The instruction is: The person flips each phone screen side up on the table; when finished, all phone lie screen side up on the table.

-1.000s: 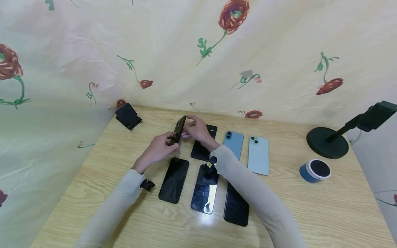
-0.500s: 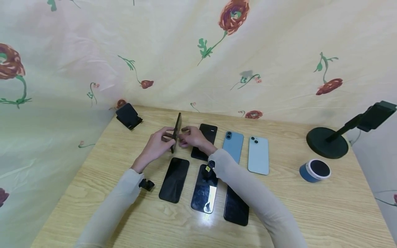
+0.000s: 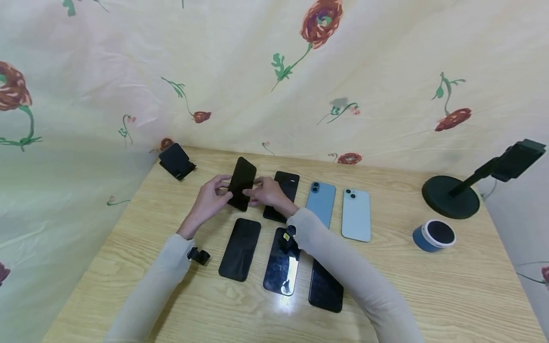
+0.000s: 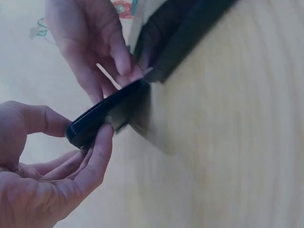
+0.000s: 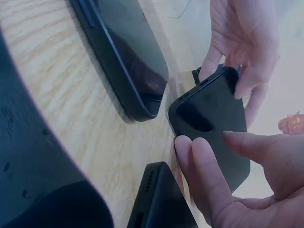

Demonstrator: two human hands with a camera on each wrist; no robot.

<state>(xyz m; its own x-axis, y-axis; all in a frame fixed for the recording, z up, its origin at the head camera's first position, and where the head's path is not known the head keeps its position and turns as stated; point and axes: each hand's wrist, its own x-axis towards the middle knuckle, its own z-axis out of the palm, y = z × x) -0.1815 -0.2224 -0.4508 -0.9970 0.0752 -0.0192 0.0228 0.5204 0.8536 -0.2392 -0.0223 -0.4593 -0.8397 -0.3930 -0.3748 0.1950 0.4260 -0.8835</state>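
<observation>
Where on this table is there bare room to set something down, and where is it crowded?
Bare table shows in front of the round blue item, right of the right sleeve, and between the left sleeve and the table's left edge. The middle is crowded: six phones lie near the held phone.

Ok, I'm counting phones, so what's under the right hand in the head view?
A black phone lies on the table, its upper end and lower left corner showing; the right hand covers part of its middle. Anything else there is hidden.

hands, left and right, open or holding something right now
Left hand: holding the tilted black phone.
Right hand: pinching the same phone from its other side.
</observation>
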